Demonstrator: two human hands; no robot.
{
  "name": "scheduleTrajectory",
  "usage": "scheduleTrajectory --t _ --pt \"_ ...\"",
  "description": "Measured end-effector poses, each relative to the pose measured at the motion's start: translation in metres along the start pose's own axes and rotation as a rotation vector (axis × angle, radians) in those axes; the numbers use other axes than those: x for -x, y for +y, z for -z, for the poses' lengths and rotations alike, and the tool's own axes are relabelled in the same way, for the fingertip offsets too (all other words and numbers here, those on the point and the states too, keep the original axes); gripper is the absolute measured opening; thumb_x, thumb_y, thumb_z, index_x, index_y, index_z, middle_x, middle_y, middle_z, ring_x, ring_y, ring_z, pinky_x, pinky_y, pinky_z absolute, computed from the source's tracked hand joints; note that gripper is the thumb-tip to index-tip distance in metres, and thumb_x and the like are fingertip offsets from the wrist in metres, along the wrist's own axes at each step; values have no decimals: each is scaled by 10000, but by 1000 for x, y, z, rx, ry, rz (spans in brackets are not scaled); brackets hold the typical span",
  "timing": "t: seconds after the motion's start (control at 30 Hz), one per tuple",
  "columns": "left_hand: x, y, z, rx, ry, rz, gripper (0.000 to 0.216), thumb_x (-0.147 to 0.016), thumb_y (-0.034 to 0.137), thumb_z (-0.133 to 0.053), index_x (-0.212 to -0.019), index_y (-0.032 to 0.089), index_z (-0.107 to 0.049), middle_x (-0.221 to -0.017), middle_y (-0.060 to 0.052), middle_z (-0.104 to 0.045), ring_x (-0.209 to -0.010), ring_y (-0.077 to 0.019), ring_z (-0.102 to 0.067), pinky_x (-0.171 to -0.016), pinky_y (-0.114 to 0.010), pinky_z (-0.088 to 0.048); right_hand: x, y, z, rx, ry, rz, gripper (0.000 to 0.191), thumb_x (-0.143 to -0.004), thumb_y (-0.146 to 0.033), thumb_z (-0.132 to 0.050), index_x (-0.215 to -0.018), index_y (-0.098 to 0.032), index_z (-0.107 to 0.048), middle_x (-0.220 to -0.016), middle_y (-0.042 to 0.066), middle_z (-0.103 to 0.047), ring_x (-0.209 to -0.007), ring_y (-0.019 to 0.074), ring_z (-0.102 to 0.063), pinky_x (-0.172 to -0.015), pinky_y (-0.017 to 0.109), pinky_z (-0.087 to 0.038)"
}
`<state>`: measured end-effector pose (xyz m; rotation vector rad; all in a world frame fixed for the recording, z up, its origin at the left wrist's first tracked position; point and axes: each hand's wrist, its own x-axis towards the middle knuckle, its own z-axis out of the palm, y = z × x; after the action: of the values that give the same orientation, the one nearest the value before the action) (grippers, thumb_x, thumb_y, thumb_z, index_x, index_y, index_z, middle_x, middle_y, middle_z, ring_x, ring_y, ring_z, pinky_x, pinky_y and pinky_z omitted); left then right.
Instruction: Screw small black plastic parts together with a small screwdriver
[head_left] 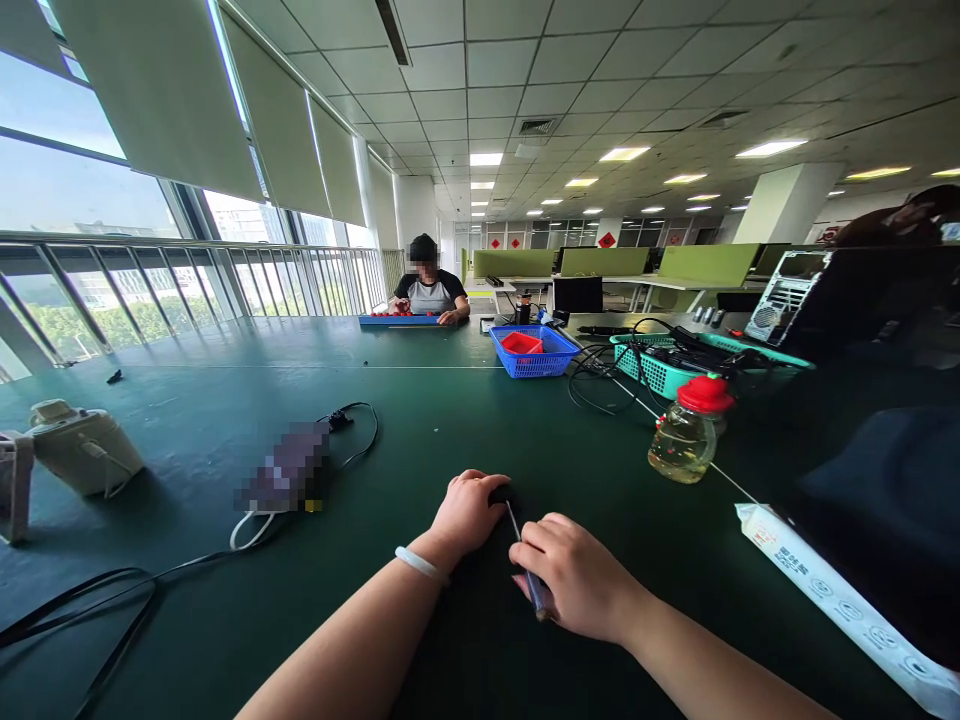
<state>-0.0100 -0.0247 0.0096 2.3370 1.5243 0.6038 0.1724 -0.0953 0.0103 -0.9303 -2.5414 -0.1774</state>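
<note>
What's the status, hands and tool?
Left hand shut on small black object. Right hand shut on thin tool, tip at object. Bottle apart, right.

Left hand (469,512) on part (500,492), right hand (577,578) holding tool (517,535)

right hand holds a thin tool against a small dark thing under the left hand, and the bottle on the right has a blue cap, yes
No: the head view shows the cap of the bottle is red, not blue. The rest stands: the right hand holds a thin tool against a small dark thing under the left hand.
</note>
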Motion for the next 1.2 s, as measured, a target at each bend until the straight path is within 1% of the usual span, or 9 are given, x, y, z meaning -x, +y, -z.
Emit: scheduleTrajectory --t 0.07,0.2,0.33,0.53,0.8,1.0,1.1,1.2 --pt "0 1 1 -14 -4 -5 444 -827 206 -638 -1268 241 -666 -1199 -80 -712 -1205 -251 -585 -1089 -409 -417 0 0 -2 4 -29 4 53 -838 -164 -640 -813 -208 -625 -809 15 -611 -704 170 -512 -685 312 -394" --pt "1 2 2 -40 -8 -21 440 -838 214 -623 -1276 241 -660 -1190 -83 -716 -1217 -255 -576 -1091 -424 -407 0 1 -2 -9 -17 10 42 -848 -166 -630 -834 -205 -638 -810 19 -610 -708 168 -515 -709 317 -401" --pt "1 2 2 -47 -10 -30 435 -850 221 -603 -1282 233 -656 -1185 -91 -715 -1184 -253 -595 -1074 -421 -424 -2 0 1 -11 38 15 82 -863 -143 -581 -852 -200 -638 -807 23 -614 -705 167 -519 -732 326 -407" --pt "0 -2 -1 -49 -4 -29 446 -849 240 -606 -1293 245 -651 -1173 -90 -714 -1140 -255 -620 -1054 -413 -447 -4 -2 3 5 145 14 167 -918 -140 -487 -879 -197 -639 -774 26 -602 -682 167 -508 -704 330 -401" --pt "0 2 1 -35 -15 -12 446 -844 220 -604 -1286 252 -651 -1176 -74 -717 -1142 -247 -624 -1043 -391 -454 -4 -1 6 3 190 0 166 -929 -143 -492 -878 -203 -638 -761 28 -600 -696 173 -521 -723 330 -408" --pt "0 1 0 -37 -15 -27 445 -844 215 -601 -1285 251 -650 -1179 -77 -716 -1141 -251 -623 -1042 -395 -456 -4 -2 5 3 159 7 143 -911 -138 -508 -881 -195 -636 -765 28 -602 -702 174 -512 -728 332 -407" --pt "0 0 0 -29 -14 -22 450 -838 210 -604 -1282 259 -650 -1183 -68 -714 -1143 -246 -622 -1044 -390 -454 -3 -2 3 4 97 -4 96 -876 -136 -553 -870 -196 -627 -776 25 -599 -710 175 -514 -736 337 -411" --pt "0 1 0 -36 -17 -20 450 -840 215 -603 -1286 257 -648 -1174 -69 -718 -1145 -242 -620 -1045 -385 -454 -2 -1 1 4 13 10 58 -840 -140 -606 -830 -197 -615 -804 22 -602 -727 175 -523 -777 347 -424"
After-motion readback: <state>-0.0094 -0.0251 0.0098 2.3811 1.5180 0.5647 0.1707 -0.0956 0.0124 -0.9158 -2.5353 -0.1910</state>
